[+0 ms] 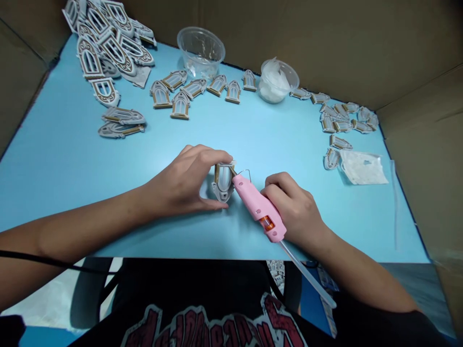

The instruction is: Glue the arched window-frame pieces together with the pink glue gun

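Note:
Near the front middle of the table, my left hand (188, 180) holds a small white and gold arched window ornament (223, 180) between thumb and fingers. My right hand (294, 207) is wrapped around a pink hot glue gun (258, 207). Its metal nozzle points up and left, at the upper right edge of the ornament; whether it touches cannot be made out. A clear glue stick (307, 274) sticks out of the gun's rear, past the table's front edge.
Large arched pieces (112, 48) lie heaped at the back left. Several small ornaments (180, 105) lie before a clear tub (201, 50). A second tub (278, 82) holds white material. More ornaments (340, 118), a white packet (363, 167) and a glue stick (395, 207) lie right. Cardboard walls (325, 38) enclose the table.

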### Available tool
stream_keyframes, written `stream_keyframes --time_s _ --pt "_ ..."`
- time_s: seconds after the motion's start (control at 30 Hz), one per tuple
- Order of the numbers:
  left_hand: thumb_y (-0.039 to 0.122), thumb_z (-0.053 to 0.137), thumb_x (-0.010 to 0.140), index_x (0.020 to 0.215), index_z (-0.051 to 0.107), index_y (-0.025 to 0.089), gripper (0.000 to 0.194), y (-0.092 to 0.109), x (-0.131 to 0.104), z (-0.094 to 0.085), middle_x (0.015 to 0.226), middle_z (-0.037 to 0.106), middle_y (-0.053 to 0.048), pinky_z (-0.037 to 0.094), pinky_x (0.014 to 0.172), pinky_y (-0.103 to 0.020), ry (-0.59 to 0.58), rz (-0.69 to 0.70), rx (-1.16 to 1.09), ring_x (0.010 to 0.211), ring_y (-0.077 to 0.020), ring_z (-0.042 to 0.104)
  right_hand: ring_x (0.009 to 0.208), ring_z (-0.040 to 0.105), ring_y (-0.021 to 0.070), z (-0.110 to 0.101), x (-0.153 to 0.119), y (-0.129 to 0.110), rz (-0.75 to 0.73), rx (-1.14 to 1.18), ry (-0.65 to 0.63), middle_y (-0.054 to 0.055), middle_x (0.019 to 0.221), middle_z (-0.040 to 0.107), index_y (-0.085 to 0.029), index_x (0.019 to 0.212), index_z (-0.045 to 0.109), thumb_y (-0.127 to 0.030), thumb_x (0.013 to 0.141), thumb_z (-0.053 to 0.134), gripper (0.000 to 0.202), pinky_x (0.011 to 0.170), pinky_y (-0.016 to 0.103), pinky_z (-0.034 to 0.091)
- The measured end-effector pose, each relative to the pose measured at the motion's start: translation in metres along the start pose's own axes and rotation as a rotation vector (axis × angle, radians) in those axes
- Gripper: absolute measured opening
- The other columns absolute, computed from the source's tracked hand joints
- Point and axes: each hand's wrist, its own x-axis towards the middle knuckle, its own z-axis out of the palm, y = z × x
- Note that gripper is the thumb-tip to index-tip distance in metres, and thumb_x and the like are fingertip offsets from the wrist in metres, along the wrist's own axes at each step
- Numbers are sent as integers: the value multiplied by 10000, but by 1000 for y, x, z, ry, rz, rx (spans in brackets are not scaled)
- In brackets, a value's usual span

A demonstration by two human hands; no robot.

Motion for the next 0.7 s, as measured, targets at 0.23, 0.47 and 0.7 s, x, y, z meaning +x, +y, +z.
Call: stream_keyframes --time_s 0.23,0.47,0.7 --pt "377 850 884 1417 363 279 728 1 0 1 1300 703 -111 515 903 -437 6 -5 17 1146 -299 706 694 528 111 0 0 0 11 -20 -14 46 884 604 -190 827 562 -18 942 481 223 515 227 374" --pt "372 838 872 1404 360 284 721 0 0 2 1280 705 -119 505 883 -460 -3 -6 42 1113 -325 705 682 507 115 0 1 -2 -3 -62 -2 52 883 611 -188 827 563 -21 945 482 220 516 226 367" --pt "436 855 862 1400 378 274 737 5 0 0 1254 691 -117 532 905 -474 3 -47 14 1090 -328 707 679 473 128 0 0 -5 -49 -148 -51 52 862 597 -193 788 542 2 926 480 248 518 255 310"
